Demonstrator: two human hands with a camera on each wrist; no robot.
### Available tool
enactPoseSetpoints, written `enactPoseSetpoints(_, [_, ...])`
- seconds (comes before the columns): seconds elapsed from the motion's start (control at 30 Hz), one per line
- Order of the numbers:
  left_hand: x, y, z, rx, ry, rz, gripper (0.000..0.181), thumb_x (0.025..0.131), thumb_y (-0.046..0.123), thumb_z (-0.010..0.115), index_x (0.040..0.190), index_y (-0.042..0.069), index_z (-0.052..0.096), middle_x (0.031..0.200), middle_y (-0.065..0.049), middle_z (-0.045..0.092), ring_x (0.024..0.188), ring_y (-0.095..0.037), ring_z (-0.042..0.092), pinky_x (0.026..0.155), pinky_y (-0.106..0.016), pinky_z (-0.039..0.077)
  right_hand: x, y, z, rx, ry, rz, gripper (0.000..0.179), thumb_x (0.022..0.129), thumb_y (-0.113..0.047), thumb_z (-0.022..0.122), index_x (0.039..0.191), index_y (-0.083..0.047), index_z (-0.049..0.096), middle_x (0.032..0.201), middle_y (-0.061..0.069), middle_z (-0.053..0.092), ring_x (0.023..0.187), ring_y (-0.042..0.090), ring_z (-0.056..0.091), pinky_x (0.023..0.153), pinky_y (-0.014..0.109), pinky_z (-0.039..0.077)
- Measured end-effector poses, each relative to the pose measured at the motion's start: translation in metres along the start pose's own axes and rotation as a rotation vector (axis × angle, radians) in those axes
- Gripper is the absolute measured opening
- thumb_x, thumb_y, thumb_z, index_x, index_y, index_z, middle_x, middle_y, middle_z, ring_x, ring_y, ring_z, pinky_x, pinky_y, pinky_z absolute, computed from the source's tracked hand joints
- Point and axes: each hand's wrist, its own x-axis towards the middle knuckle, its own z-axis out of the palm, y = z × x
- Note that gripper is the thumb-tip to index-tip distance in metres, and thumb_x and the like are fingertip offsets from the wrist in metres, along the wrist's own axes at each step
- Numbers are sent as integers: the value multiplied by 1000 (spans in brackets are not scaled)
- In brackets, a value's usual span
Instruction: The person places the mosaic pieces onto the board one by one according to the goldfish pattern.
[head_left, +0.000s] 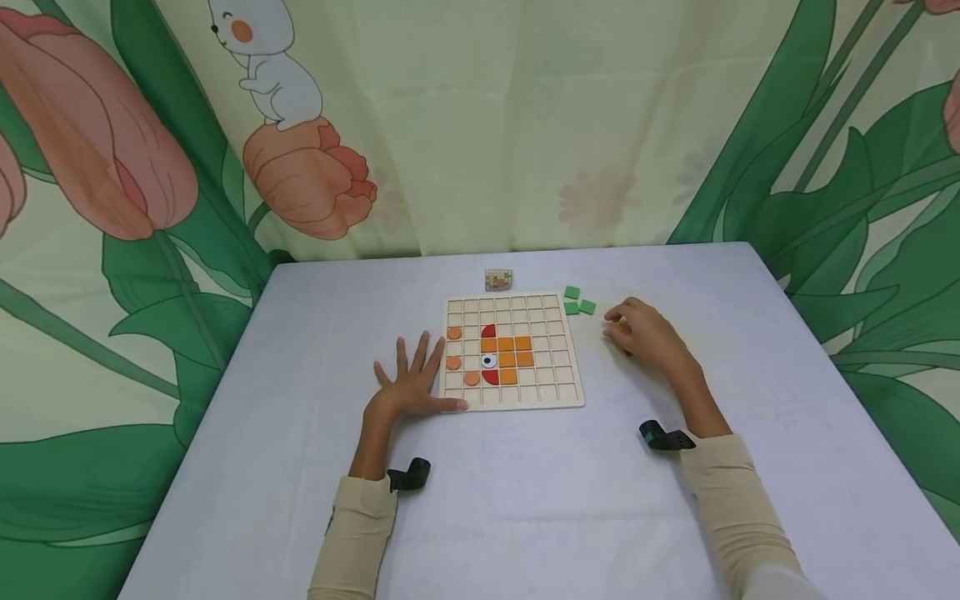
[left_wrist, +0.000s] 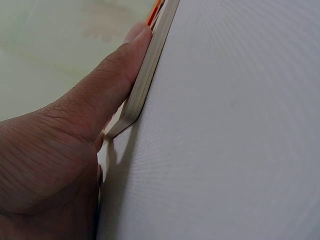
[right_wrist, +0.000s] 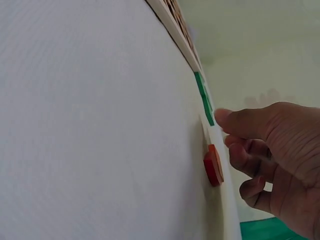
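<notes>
My left hand (head_left: pixel 411 390) lies with fingers spread at the wooden grid board (head_left: pixel 551 392), its thumb resting on the near left corner. On the board sit several orange squares (head_left: pixel 507 359), two red quarter-round pieces (head_left: pixel 489 331), a round eye piece (head_left: pixel 489 361) and three orange discs (head_left: pixel 453 333). To the right of the board, my right hand (head_left: pixel 648 335) hovers low with loosely bent fingers. The right wrist view shows a gap between thumb and fingers, with nothing seen in them. Below them, a red piece (right_wrist: pixel 212 171) and an orange piece (right_wrist: pixel 217 162) lie together on the cloth.
Several green squares (head_left: pixel 587 307) lie by the board's far right corner. Behind the board is a small patterned card or block (head_left: pixel 498 279). A white cloth (head_left: pixel 525 500) covers the table, and a printed curtain (head_left: pixel 487 125) hangs behind its far edge.
</notes>
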Motion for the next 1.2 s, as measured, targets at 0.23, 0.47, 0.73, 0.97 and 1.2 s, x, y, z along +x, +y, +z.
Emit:
enactPoseSetpoints(0.23, [0, 0, 1, 9, 9, -1, 122, 71, 73, 68, 158, 27, -3, 164, -5, -19, 145, -40, -30, 104, -78, -12, -3, 13, -8, -17, -33, 54, 35, 93, -21, 67, 118, 3, 65, 117, 21, 57, 92, 31, 55, 80, 45, 50])
enactPoseSetpoints(0.47, [1, -1, 1, 6, 16, 2, 122, 71, 73, 69, 158, 27, -2, 165, -5, -18, 145, -40, -30, 104, -78, -13, -3, 18, -8, -21, -51, 43, 33, 92, -17, 68, 116, 6, 66, 114, 24, 59, 87, 30, 55, 72, 37, 50])
enactPoseSetpoints(0.73, [1, -1, 3, 2, 19, 4, 122, 70, 73, 69, 158, 27, -1, 165, -5, -17, 145, -41, -29, 103, -78, -13, -5, 18, -8, -26, -45, 47, 31, 91, -17, 70, 113, 5, 67, 110, 22, 59, 86, 30, 55, 71, 36, 50])
enactPoseSetpoints(0.97, [0, -1, 2, -1, 26, 5, 122, 70, 73, 70, 158, 27, 0, 165, -6, -16, 145, -41, -29, 104, -78, -13, -4, 19, -5, -57, -46, 34, 31, 92, -18, 69, 112, 5, 67, 112, 21, 60, 86, 28, 55, 72, 39, 50])
enactPoseSetpoints(1.2, [1, -3, 3, 1, 16, 12, 122, 70, 74, 69, 158, 27, -3, 164, -5, -19, 145, -41, -30, 103, -79, -12, -5, 11, 0, -58, -18, -9, 31, 91, -20, 70, 111, 3, 68, 110, 18, 60, 81, 24, 54, 68, 35, 46])
